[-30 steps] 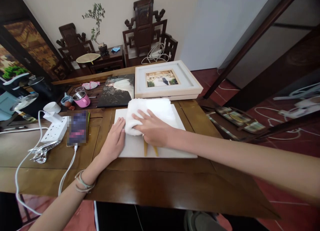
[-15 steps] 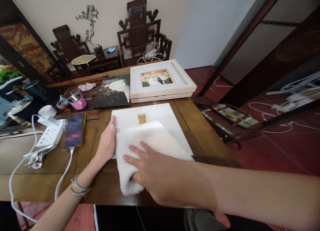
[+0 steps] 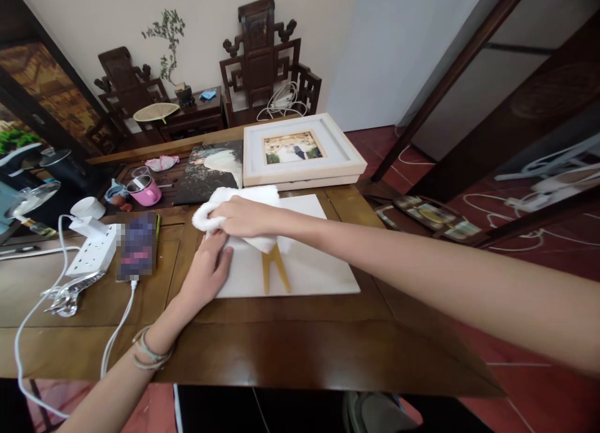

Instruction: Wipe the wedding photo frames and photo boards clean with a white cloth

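Observation:
A white panel (image 3: 323, 267) lies flat on the wooden table, with a gold two-legged bracket (image 3: 268, 272) attached to its upper face. My right hand (image 3: 241, 215) presses a white fluffy cloth (image 3: 262, 238) against the panel's far left part, and the cloth hides the bracket's upper end. Part of the cloth hangs past the panel's far left corner. My left hand (image 3: 209, 264) lies along the panel's left edge, fingers stretched out and thumb apart, its fingertips just beneath the cloth.
Behind the panel are a framed photo in a pale box frame (image 3: 344, 149) and a dark photo panel (image 3: 187, 183). To the left lie a phone (image 3: 137, 245) on a charging cable, a power strip (image 3: 96, 250) and a pink cup (image 3: 146, 190). The table's right edge drops to red floor.
My right hand has moved the cloth from the panel's near side to its far left, uncovering the bracket's legs. My left hand has shifted slightly onto the panel's edge.

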The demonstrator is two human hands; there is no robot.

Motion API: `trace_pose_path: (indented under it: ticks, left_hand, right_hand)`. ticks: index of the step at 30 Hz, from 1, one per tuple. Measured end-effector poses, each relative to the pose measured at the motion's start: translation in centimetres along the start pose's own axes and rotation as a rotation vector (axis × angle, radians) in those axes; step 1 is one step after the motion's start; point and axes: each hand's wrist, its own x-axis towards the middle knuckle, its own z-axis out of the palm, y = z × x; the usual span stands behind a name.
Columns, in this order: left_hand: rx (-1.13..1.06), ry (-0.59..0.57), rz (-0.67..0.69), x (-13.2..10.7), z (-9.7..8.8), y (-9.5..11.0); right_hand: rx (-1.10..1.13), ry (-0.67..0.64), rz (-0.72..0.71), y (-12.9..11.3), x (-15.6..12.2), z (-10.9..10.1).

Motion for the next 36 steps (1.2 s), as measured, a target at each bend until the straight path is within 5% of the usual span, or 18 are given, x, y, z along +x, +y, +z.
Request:
trace_pose_path:
  ticks: [6, 14, 18, 23, 26, 30, 36]
  left_hand:
    - [0.033, -0.029, -0.017, -0.3, 0.2, -1.0]
    - [0.055, -0.062, -0.031, -0.5, 0.5, -1.4]
    - [0.061, -0.055, -0.029, -0.5, 0.4, -1.2]
    - [0.041, -0.031, -0.025, -0.5, 0.6, -1.4]
    - [0.041, -0.017, -0.016, -0.5, 0.7, -1.4]
    - [0.055, -0.021, -0.019, -0.5, 0.7, -1.3]
    - [0.046, -0.024, -0.026, -0.4, 0.5, -1.1]
  right_hand:
    - [-0.115, -0.056, 0.013, -0.2, 1.1, -1.2]
    - [-0.151, -0.006, 0.216, 5.2, -7.9, -4.7]
    - [-0.187, 0.015, 0.23, 6.3, -12.9, -2.3]
    - [-0.256, 0.009, 0.038, 3.4, -18.2, 2.8]
    - [-0.277, -0.053, -0.071, 1.9, -20.0, 4.0]
    - [-0.264, -0.073, -0.032, 2.6, -19.4, 3.4]
    - [-0.219, -0.092, 0.143, 6.4, -13.8, -0.4]
